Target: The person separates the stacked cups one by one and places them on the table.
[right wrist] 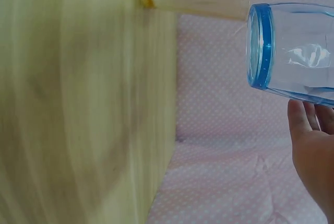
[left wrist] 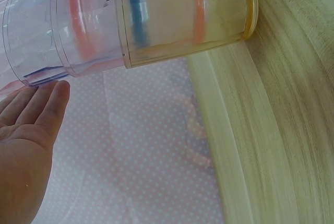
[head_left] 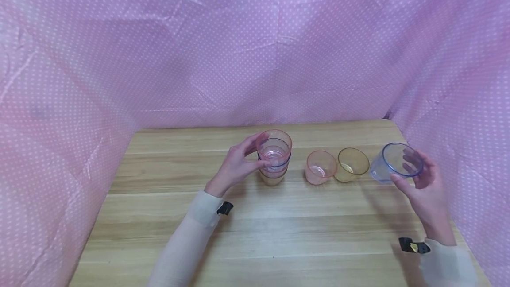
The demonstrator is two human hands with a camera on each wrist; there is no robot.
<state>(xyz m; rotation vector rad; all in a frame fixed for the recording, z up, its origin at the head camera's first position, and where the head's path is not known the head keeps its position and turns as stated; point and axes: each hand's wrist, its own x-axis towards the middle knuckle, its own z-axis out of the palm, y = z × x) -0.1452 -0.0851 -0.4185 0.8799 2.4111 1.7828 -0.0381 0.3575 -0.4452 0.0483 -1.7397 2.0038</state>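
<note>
Blue edges the clear cup [head_left: 392,163] in my right hand [head_left: 428,189], thumb on the near side and fingers round the back, gripping it off the wood near the table's right edge. My left hand [head_left: 235,163] grasps the upper part of a nested stack [head_left: 276,160] standing left of the loose cups: amber at the bottom, then pink, blue, and pink on top. Between my hands stand a pink cup [head_left: 320,169] and an amber cup [head_left: 352,163], so close that I can't tell whether they touch.

As I judge it, the stack is the weak spot: it is tall on a narrow base, and a sideways nudge from my high hold might tip it. Squeezing too hard could wedge the cups together. On the right, smooth walls might slip from my fingertips, and a low swing leftward could clip the amber cup and knock the pink one too.

Under it all is a pale wood-grain table [head_left: 255,234], slightly glossy, with faint shadows from my arms. Creased pink cloth [head_left: 239,48] with white dots hangs behind it and along both sides.
</note>
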